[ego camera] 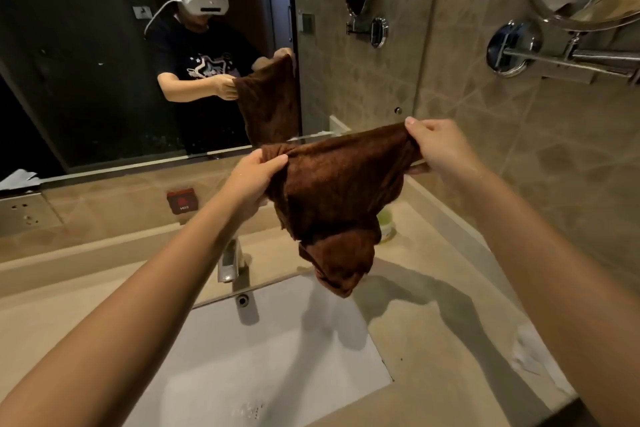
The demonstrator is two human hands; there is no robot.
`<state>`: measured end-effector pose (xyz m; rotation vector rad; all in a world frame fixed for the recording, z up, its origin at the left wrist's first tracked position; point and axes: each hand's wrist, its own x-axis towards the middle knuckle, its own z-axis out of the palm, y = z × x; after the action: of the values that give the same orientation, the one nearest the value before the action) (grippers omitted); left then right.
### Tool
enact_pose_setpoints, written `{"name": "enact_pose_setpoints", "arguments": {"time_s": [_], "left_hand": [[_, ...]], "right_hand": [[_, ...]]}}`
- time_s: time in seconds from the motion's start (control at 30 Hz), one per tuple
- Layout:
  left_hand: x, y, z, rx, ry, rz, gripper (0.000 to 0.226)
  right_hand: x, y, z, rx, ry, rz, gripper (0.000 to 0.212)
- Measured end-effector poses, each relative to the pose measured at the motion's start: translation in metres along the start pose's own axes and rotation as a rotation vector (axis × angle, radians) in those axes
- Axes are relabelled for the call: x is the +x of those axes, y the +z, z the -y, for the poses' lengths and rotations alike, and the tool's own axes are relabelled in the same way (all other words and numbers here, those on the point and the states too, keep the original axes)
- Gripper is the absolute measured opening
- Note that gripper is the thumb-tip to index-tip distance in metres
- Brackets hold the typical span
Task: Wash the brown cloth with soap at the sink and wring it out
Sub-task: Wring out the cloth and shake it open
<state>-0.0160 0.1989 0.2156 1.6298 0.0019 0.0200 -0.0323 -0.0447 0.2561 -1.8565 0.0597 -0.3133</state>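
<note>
**Brown cloth [332, 191] held spread above the sink, wringing apparently left to do**

A wall mirror [104, 62] runs along the back edge of the stone surface [433, 333], which carries a white rectangular sink [277, 374]. The cloth hangs in the air between both hands, and its lower end sags in a folded lump over the sink's back right corner without touching anything.

The left hand [252, 177] has its fingers curled round one bunched top corner. The right hand [440, 149] pinches the other top corner, thumb on top.

The cloth looks dark and heavy, so it is probably wet. A patch of foam [526, 354] near the right edge of the surface and faint suds at the sink's front suggest soaping is done or well under way. The cloth is opened out rather than twisted, so rinsing and wringing likely remain.

The tap [230, 260] stands at the back edge of the sink with no water visibly running. A green item [387, 222], possibly the soap, sits half hidden behind the cloth near the back right corner. A small red tag [182, 200] is fixed below the mirror. Nothing blocks the way down to the sink.
</note>
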Motion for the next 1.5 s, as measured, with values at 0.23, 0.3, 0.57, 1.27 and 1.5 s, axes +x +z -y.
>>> {"name": "enact_pose_setpoints", "arguments": {"time_s": [0.23, 0.3, 0.57, 1.27, 1.5], "left_hand": [[0.01, -0.012, -0.018, 0.237, -0.001, 0.02, 0.023], [0.012, -0.013, -0.024, 0.282, 0.001, 0.019, 0.024], [0.029, 0.008, -0.047, 0.331, -0.229, -0.003, 0.012], [0.091, 0.075, -0.038, 0.681, -0.121, 0.037, 0.041], [0.115, 0.098, -0.04, 0.347, 0.166, -0.232, 0.022]], "right_hand": [[0.021, -0.035, -0.007, 0.208, 0.282, 0.025, 0.022], [0.026, -0.047, -0.007, 0.148, 0.286, 0.014, 0.017], [0.038, -0.075, -0.002, -0.715, 0.27, -0.016, 0.027], [0.093, -0.1, -0.06, -0.85, 0.027, 0.046, 0.024], [0.115, -0.117, -0.067, -0.587, -0.207, -0.31, 0.018]]}}
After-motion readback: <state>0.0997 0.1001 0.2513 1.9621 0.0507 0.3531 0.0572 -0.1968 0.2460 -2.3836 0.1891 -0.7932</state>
